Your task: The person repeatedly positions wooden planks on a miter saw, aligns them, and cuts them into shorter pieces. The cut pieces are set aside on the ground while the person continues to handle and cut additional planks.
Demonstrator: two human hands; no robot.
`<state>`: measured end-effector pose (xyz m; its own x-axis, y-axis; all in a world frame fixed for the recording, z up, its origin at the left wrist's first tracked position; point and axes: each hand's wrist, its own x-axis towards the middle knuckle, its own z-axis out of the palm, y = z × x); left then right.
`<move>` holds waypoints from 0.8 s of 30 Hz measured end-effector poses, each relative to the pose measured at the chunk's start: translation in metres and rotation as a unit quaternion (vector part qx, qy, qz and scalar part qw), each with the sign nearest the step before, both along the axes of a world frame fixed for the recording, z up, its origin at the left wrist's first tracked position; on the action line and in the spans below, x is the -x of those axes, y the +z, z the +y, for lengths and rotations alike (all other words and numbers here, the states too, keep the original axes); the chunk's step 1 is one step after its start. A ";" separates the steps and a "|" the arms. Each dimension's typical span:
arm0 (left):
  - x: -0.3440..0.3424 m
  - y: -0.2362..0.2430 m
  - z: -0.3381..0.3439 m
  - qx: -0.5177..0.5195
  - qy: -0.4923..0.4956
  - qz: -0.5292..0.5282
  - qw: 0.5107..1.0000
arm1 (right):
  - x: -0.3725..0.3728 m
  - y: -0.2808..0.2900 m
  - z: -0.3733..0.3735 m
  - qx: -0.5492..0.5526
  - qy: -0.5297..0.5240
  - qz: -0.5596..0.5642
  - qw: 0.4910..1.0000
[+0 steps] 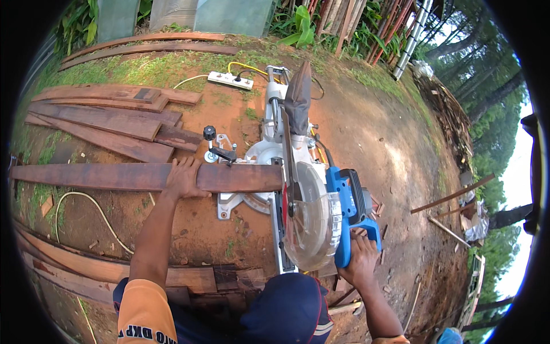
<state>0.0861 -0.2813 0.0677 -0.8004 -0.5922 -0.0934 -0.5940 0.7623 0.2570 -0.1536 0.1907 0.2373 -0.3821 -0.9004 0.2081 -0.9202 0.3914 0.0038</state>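
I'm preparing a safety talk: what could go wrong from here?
The bare left hand rests on the board; if the board jerked, that hand might be pulled toward the miter saw. The board reaches far left beyond the saw's base, so it might tip or twist. The power strip lies on the ground, where dirt or damp might get in.

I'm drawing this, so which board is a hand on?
The long board reaching the saw: the left hand rests on it; the other boards lie untouched.
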 end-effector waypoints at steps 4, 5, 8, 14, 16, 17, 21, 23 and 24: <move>-0.002 -0.004 0.000 -0.005 0.005 0.011 1.000 | -0.003 -0.017 0.001 0.008 -0.005 0.007 1.000; -0.002 -0.005 0.001 0.002 0.006 0.012 1.000 | -0.003 -0.020 0.001 0.011 -0.006 0.012 1.000; -0.003 -0.007 0.002 0.040 -0.005 0.043 0.998 | -0.003 -0.023 0.003 0.001 -0.016 0.001 1.000; 0.001 0.000 -0.004 -0.011 0.001 -0.010 1.000 | -0.004 -0.022 0.007 0.017 -0.004 0.014 1.000; 0.003 0.002 -0.005 -0.019 -0.002 -0.016 1.000 | -0.004 -0.021 0.008 0.014 -0.002 0.015 1.000; 0.004 0.002 -0.005 -0.020 -0.001 -0.029 0.999 | -0.004 -0.020 0.008 0.024 0.005 0.014 1.000; 0.005 0.003 -0.001 -0.018 0.005 -0.002 1.000 | -0.003 -0.015 0.011 0.003 0.006 0.029 1.000; 0.006 0.005 -0.002 -0.019 -0.005 0.005 1.000 | -0.003 -0.012 0.012 -0.006 -0.006 0.019 1.000; 0.007 0.006 -0.001 -0.016 -0.003 0.002 1.000 | -0.003 -0.011 0.012 -0.012 -0.011 0.014 1.000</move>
